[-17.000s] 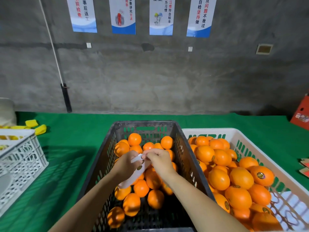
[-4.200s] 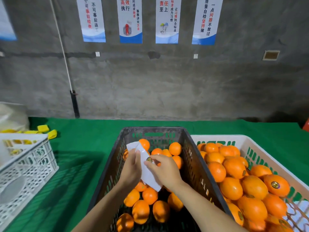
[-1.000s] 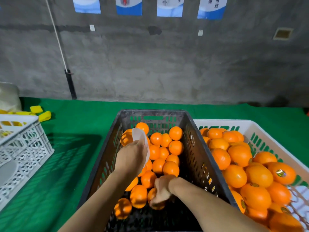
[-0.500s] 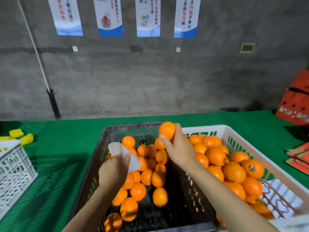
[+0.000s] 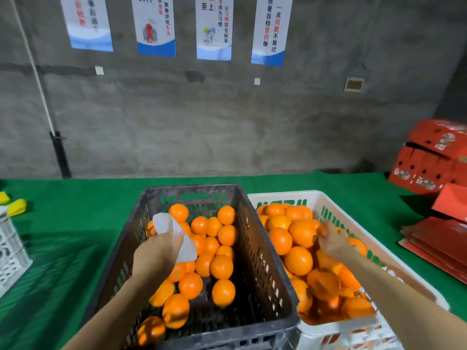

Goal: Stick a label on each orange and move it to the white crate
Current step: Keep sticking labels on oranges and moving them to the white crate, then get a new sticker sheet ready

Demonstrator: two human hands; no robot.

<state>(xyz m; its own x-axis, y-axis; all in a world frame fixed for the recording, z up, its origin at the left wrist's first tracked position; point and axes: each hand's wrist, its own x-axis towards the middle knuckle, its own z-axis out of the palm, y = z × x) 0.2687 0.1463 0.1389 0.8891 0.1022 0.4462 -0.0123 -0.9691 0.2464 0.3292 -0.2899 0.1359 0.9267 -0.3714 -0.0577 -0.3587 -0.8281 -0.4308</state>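
Oranges (image 5: 222, 266) split between two crates on green desk (image 5: 75, 223). Black crate (image 5: 260, 261), left: source heap. White crate (image 5: 285, 194), right, touching it: piled near rim. Right hand (image 5: 333, 242), half second ago lifting orange above black crate, now low on white crate pile. Blurred: cannot tell if fingers curled or spread, fruit released or not. Likely one more delivered. Left hand (image 5: 158, 253) over black crate, gripping white label sheet (image 5: 174, 233).

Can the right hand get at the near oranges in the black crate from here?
Likely yes. The right hand hovers over the white crate, beside the open-topped black crate; nothing covers its near oranges, and the left hand, holding the label sheet, is off to their left.
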